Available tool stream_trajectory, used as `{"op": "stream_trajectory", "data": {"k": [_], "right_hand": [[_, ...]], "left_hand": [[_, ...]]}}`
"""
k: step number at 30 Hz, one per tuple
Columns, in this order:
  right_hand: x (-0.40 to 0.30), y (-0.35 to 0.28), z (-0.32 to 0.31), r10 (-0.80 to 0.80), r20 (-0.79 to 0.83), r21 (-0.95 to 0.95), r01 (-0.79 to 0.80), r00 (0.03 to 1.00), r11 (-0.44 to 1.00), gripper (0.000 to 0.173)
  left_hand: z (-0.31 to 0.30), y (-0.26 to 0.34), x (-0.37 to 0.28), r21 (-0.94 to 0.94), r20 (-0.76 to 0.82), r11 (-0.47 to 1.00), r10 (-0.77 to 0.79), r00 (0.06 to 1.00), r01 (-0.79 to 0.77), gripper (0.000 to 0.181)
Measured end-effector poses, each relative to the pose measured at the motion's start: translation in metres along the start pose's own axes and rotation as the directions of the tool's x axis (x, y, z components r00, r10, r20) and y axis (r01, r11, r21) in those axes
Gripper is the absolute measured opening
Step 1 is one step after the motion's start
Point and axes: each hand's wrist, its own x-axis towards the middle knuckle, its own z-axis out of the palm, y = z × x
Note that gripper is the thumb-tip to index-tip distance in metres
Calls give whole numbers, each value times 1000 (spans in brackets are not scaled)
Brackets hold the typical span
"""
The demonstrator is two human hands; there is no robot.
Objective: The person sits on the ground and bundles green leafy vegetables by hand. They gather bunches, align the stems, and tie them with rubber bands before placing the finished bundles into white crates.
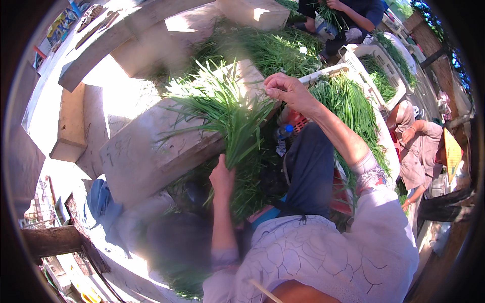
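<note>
A bunch of long, flat green leaves (231,117), like garlic chives, fans out away from me over a pale block. My left hand (222,177) is closed around its narrow lower end. My right hand (287,92) is raised at the right of the fanned leaves, thumb and fingertips pinched together. A thin leaf seems to reach those fingertips, but whether they grip it is unclear. Beneath the bunch lies the long pale block (159,151), set at a slant. More loose greens (246,193) lie in shade below my left hand.
Heaped greens (273,49) spread beyond the block. Long greens (344,110) fill a container at my right, near a white plastic crate (394,81). A blue-capped bottle (285,131) stands by my knee. One person (360,19) handles greens ahead; another (420,147) sits at right.
</note>
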Motion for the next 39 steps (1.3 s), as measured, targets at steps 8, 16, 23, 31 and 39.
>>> {"op": "stream_trajectory", "data": {"k": [8, 16, 23, 31, 39], "right_hand": [[-5, 15, -2, 302, 175, -442, -200, 937, 874, 50], [-64, 20, 171, 242, 826, 231, -697, 510, 679, 82], [-83, -6, 200, 237, 739, 342, -654, 631, 675, 22], [-35, -21, 189, 189, 247, -589, -8, 950, 808, 31], [-80, -22, 206, 196, 366, -737, 155, 910, 658, 18]], "left_hand": [[-29, 1, 15, -756, -52, 650, -176, 983, 76, 18], [-62, -22, 24, -922, 217, -375, -301, 928, 94, 17], [-66, -30, 25, -793, 141, -610, -193, 971, -6, 34], [-22, -3, 13, -938, 148, -312, 34, 988, 151, 61], [-32, -35, 34, -781, 341, -599, -172, 924, 177, 38]]}}
